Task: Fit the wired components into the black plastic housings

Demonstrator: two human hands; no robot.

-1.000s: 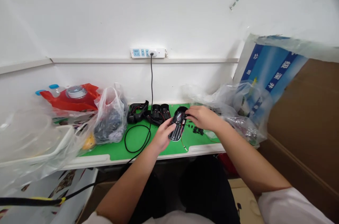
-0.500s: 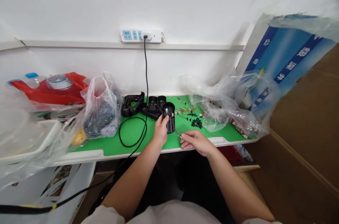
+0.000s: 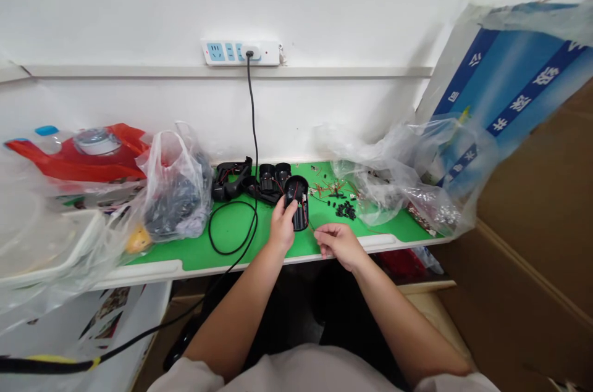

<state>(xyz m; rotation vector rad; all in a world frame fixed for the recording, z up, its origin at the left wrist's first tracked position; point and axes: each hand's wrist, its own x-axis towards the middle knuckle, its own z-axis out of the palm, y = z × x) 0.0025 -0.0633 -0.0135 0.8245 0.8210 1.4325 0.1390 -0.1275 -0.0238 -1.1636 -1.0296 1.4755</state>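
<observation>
On the green worktop [image 3: 231, 267], my left hand [image 3: 281, 226] grips the black plastic housing [image 3: 296, 191] just left of the small black parts [image 3: 345, 211]. Its long axis points at the wall, domed end away from me. My right hand [image 3: 340, 245] pinches beside a thin wire [image 3: 310, 225], though I can't tell if it's held; a careless tug could pull it loose.

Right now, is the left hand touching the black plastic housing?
Touching: the head view shows the left hand with its fingers on the black plastic housing.

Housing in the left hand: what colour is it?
A black housing with red wires; the head view shows it best.
</observation>
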